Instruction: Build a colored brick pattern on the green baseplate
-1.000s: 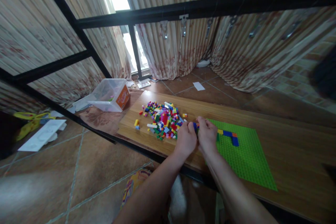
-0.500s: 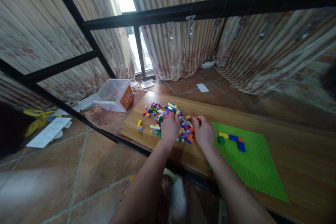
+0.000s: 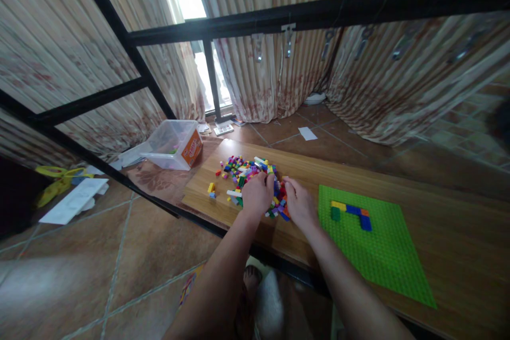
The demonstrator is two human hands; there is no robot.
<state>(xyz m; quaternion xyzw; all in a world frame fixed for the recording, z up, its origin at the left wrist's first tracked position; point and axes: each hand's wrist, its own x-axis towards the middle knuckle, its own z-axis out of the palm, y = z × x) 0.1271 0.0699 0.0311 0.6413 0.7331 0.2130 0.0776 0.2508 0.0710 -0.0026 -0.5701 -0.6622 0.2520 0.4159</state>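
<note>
Small, loose, mixed-colour toy bricks (image 3: 235, 166) lie in a pile on the wooden table. My left hand (image 3: 257, 194) reaches over the middle of that pile. Its fingers are bent down among the bricks, and whatever they pinch is hidden. At the pile's right edge is my right hand (image 3: 300, 204), with its fingers curled together beside some red bricks. I cannot make out what sits in its fingertips. Right of this hand lies a green baseplate (image 3: 382, 255), carrying a hook-shaped row of yellow, blue, orange and green bricks (image 3: 354, 210) near its far left part.
A clear plastic bin (image 3: 167, 143) with an orange label stands beyond the table's left end. A yellow brick (image 3: 211, 187) lies apart from the pile. A black metal rail (image 3: 255, 27) crosses above the wooden table (image 3: 450, 223). Curtains hang behind.
My right hand has moved left, from beside the baseplate to the pile's edge. The red brick seen at its fingers is no longer distinct. My left hand has shifted only slightly.
</note>
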